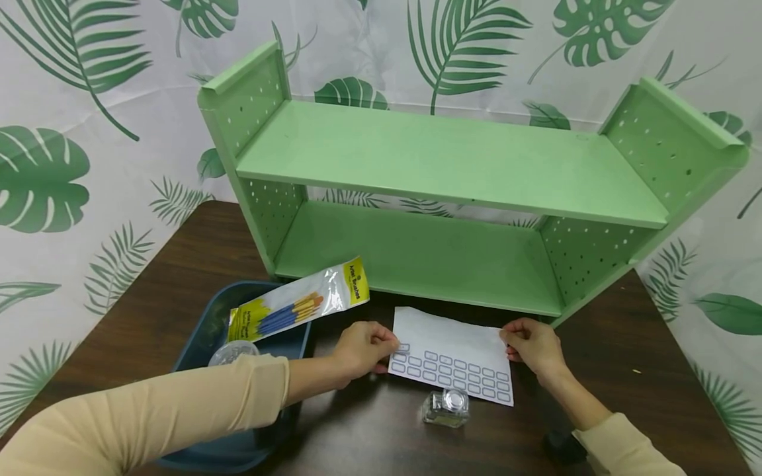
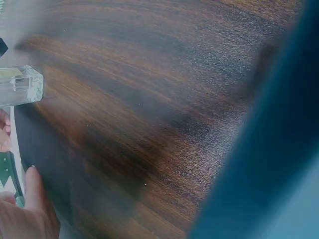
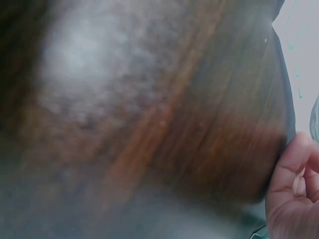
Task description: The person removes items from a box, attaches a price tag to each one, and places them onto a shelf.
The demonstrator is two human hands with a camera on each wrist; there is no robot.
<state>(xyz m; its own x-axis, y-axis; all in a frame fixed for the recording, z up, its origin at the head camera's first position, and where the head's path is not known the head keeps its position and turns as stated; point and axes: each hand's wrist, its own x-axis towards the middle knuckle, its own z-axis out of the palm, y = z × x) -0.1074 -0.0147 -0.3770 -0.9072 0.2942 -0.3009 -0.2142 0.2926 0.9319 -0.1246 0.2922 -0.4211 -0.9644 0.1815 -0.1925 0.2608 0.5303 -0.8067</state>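
A white sheet (image 1: 451, 350) with rows of small blue-bordered labels along its lower half is held by its two side edges. My left hand (image 1: 364, 348) pinches its left edge between thumb and fingers. At the opposite edge, my right hand (image 1: 536, 345) pinches the upper right corner. Just in front of the sheet is a small square glass bottle (image 1: 445, 408) with a silver top; the left wrist view shows the same clear bottle (image 2: 20, 85) at its left side. The right wrist view catches the right hand (image 3: 295, 186) with thumb and fingertip close together, the sheet out of clear sight.
A green two-level shelf (image 1: 411, 254) stands behind the sheet on the dark wooden table (image 1: 625, 377). To the left, a packet of artist brushes (image 1: 297, 301) lies across a blue tray (image 1: 205, 324), with a clear round object (image 1: 233, 352) beneath it. A dark object (image 1: 562, 447) sits near the right forearm.
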